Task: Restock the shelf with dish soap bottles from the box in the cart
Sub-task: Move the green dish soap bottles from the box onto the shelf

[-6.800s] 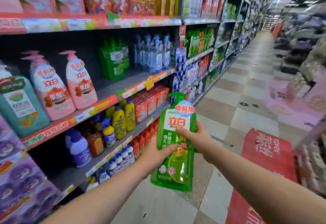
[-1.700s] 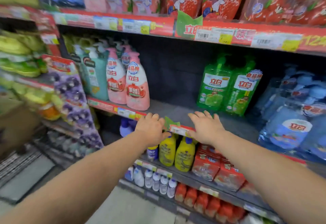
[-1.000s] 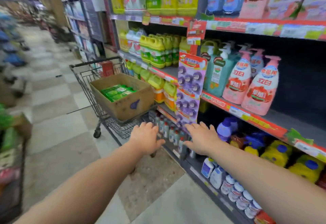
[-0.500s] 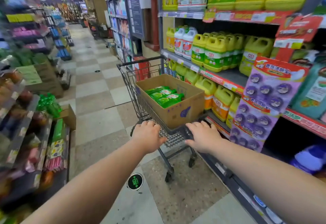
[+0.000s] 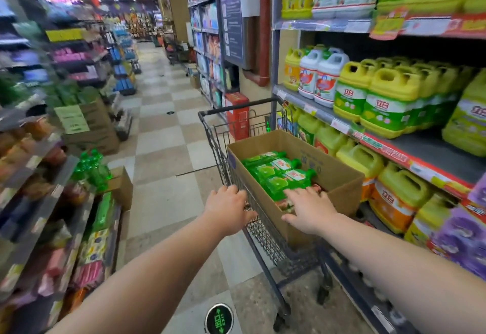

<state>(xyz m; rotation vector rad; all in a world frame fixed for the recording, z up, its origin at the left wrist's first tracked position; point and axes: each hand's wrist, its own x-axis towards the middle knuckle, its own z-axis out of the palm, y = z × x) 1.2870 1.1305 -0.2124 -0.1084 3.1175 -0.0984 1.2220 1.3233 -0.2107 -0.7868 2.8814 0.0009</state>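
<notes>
now our left hand [image 5: 228, 211] spreads on the near rim of the cart [image 5: 210, 134], likely steadying it; our right hand [image 5: 306, 210], flat, crosses the near edge of the box [image 5: 339, 173] toward dish soap bottles [image 5: 276, 176] inside.

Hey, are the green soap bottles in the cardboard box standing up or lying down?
Lying down. The green bottles rest on their sides in the box, labels facing up, caps toward its right wall.
</notes>
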